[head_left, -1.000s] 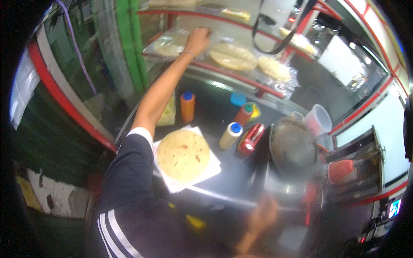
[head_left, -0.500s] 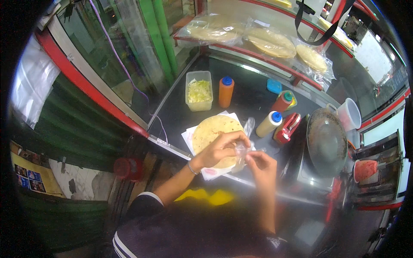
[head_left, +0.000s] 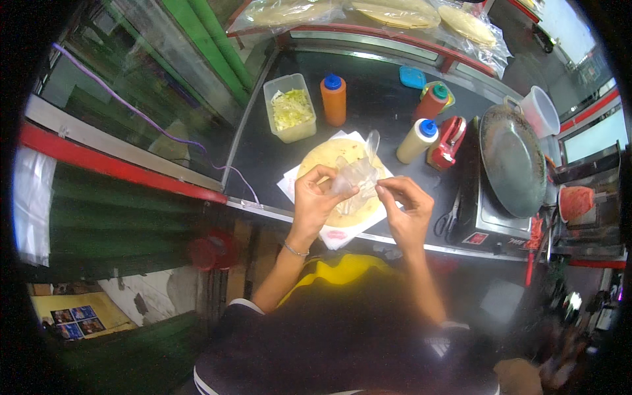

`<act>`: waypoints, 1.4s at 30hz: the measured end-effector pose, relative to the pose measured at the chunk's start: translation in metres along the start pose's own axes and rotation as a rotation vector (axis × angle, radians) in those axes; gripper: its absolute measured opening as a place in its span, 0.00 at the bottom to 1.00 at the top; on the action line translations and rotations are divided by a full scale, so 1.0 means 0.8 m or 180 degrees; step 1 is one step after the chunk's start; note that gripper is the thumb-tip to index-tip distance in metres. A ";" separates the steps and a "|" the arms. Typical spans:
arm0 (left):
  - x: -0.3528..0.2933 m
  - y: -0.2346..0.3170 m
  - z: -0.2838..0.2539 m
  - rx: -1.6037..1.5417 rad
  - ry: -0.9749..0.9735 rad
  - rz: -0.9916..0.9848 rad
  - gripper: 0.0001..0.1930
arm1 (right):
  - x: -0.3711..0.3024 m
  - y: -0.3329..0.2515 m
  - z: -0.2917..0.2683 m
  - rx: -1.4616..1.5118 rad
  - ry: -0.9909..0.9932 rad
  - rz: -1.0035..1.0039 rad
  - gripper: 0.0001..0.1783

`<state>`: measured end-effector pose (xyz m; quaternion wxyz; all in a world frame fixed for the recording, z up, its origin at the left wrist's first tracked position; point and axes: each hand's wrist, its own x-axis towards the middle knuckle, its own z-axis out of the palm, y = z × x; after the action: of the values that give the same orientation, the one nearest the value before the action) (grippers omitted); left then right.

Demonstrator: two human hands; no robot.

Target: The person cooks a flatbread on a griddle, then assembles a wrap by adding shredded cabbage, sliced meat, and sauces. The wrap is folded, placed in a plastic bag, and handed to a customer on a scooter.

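My left hand and my right hand pinch a thin clear plastic piece between them, its two sides pulled apart. Whether it is a bag or a disposable glove I cannot tell. Under it lies a round flatbread, partly hidden by the plastic and my left hand. White paper sheets with a reddish print stick out beneath the bread. A clear, rounded, spoon-like end shows at the bread's far right edge.
Beyond the bread stand a tub of shredded cabbage and an orange sauce bottle. To the right are a cream sauce bottle, a red sauce bottle, a red-handled tool, scissors and a large pan on a stove.
My hands have moved a little apart and the plastic between them is spread wider. The left fingers no longer reach over it from above. The whole view has shifted with my head.
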<state>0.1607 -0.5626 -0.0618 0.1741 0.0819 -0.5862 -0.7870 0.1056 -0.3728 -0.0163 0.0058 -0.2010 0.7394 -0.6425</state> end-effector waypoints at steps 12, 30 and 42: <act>-0.002 0.016 -0.036 0.2066 0.0603 -0.0703 0.04 | -0.006 0.003 0.024 -0.0648 -0.0014 -0.0185 0.12; 0.006 -0.028 0.073 -0.3606 -0.0634 -0.0672 0.40 | -0.019 0.017 -0.011 -0.1978 0.0164 -0.1397 0.26; 0.044 -0.069 0.071 -0.3784 -0.1560 0.0837 0.32 | 0.001 -0.023 0.002 -0.2031 -0.0616 -0.1962 0.14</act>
<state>0.0997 -0.5113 -0.0944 0.1458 -0.2823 -0.0792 -0.9449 0.1105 -0.3760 0.0014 -0.1789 -0.4626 0.8021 -0.3325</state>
